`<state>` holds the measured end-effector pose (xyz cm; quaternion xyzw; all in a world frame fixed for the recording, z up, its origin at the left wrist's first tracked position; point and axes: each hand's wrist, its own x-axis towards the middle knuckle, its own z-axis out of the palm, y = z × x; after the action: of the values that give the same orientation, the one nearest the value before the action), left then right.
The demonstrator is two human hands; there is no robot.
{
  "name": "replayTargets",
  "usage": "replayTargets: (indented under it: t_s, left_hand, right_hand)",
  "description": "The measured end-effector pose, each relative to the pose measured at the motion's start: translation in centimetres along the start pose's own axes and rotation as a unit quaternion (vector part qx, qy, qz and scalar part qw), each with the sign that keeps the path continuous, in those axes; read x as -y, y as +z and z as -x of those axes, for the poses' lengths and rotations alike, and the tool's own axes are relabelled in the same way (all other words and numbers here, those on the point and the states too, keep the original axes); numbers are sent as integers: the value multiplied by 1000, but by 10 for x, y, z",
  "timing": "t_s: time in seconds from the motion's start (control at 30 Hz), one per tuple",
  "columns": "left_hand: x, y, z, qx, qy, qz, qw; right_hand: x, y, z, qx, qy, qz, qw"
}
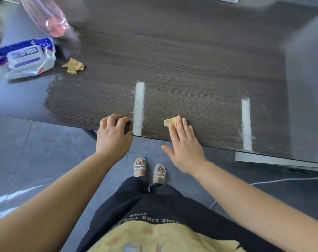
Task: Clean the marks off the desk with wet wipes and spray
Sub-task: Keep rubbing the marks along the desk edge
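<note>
A dark wood-grain worktop (190, 70) stands over a grey tiled floor (45, 151). The left hand (112, 135) grips its front edge beside a white mark (139, 106). The right hand (183, 142) lies flat, straight fingers pressing a yellow wipe (170, 121); a second mark (246, 122) lies further right. At the far left are a crumpled wipe (73, 66), wipes pack (25, 59) and pink spray bottle (47, 15).

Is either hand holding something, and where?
Right hand presses flat fingers on the cloth's near end, no grip. Left hand curls at the desk edge; grip unclear.
</note>
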<state>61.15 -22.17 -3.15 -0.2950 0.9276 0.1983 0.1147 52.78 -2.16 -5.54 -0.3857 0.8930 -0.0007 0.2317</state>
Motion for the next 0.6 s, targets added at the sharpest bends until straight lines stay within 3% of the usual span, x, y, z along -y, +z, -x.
replayTargets:
  t_s: [0.2, 0.33, 0.5, 0.6]
  left_hand:
    - [25, -13, 7, -7, -41, -8, 999]
    - [50, -27, -2, -11, -64, -19, 998]
    - [84, -44, -20, -8, -80, -7, 997]
    - [99, -54, -29, -4, -73, 1, 997]
  right_hand:
    - [22, -16, -52, -28, 6, 36, 999]
    - [48, -33, -113, -39, 32, -1, 999]
    - [119, -15, -100, 31, -203, 59, 977]
    - [92, -20, -99, 11, -228, 102, 968]
